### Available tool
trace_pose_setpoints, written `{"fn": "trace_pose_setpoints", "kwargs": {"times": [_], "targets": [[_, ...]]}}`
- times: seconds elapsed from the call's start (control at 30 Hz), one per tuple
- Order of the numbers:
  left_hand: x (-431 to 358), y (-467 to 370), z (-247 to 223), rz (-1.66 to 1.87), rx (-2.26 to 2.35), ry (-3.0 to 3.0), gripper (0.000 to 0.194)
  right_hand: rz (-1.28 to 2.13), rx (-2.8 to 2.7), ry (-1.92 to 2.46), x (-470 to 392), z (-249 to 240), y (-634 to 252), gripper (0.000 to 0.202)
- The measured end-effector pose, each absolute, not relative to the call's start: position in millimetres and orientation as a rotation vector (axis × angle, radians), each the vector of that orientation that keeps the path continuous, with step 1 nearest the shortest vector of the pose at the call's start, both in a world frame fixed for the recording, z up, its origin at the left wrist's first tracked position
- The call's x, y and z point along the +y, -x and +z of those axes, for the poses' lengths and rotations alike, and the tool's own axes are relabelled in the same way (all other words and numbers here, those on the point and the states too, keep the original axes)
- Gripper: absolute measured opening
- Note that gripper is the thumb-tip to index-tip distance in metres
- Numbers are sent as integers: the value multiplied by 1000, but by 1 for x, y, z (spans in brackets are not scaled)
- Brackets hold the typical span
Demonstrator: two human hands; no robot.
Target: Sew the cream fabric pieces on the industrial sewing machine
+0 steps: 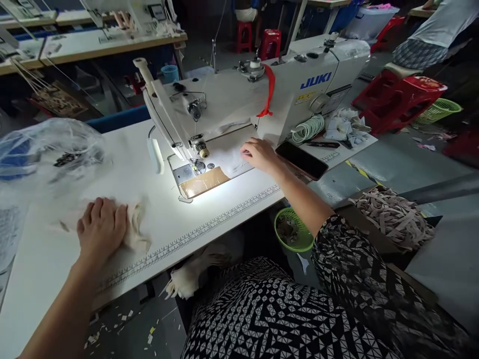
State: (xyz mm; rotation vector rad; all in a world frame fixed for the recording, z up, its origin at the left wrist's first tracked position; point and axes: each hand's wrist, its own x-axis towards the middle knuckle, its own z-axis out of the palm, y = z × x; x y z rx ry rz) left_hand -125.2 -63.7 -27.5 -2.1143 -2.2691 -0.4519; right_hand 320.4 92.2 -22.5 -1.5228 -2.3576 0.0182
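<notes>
My left hand (101, 224) lies palm down on the white table, fingers spread a little. It rests beside and partly over a cream cloth strip (138, 227); what lies beneath the palm is hidden. My right hand (260, 154) rests on the bed of a white sewing machine (232, 99), fingers loosely bent, with nothing visible in them. Left of it are the lit needle and presser foot (196, 167), with no cloth visible under them. A tan patch (205, 182) covers the front of the bed. Several pale cloth pieces (183, 281) hang at my lap.
A phone (301, 159) lies right of my right hand, near coiled pale cord (309, 128) and scraps (346, 124). Clear plastic bag (56, 149) covers the table's left side. A printed ruler (209, 224) runs along the front edge. Below stand a green basket (294, 229) and strips (394, 217).
</notes>
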Motion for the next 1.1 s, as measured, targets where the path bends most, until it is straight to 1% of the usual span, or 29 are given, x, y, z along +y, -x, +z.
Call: {"fn": "trace_pose_setpoints", "kwargs": {"times": [0.07,0.13,0.2,0.27,0.33,0.37,0.43,0.53,0.6,0.7,0.83,0.9,0.97,1.1], "targets": [[-53,110,-20,-399,-2494,1934,82,1,-2371,1518,91,-25,-320,17],[-49,98,-9,-397,-2580,1852,83,-19,-2369,1497,91,-27,-320,19],[-53,84,2,-519,-2398,1894,75,-31,-2363,1473,91,-28,-321,19],[-62,62,9,-723,-2055,2073,56,-44,-2355,1448,91,-29,-322,18],[-70,27,12,-927,-1766,2394,36,-65,-2328,1425,91,-28,-325,17],[-70,6,11,-1001,-1685,2586,32,-73,-2307,1417,90,-28,-327,17],[-59,-39,4,-1101,-1570,2890,29,-74,-2273,1411,89,-27,-330,16],[-13,-98,-16,-1158,-1441,3016,30,-54,-2302,1456,87,-27,-331,16],[25,-126,-30,-1124,-1508,2913,28,-40,-2360,1500,86,-26,-329,17],[70,-152,-43,-1038,-1786,2622,20,-25,-2432,1539,84,-23,-326,16],[89,-168,-43,-1064,-2056,2371,12,-53,-2397,1508,82,-17,-327,17],[90,-172,-40,-1091,-2129,2314,18,-60,-2326,1492,82,-17,-330,17],[90,-174,-37,-1115,-2154,2298,23,-56,-2265,1477,82,-18,-333,15],[89,-175,-34,-1336,-1997,2349,19,3,-2313,1508,81,-21,-335,11]]}}
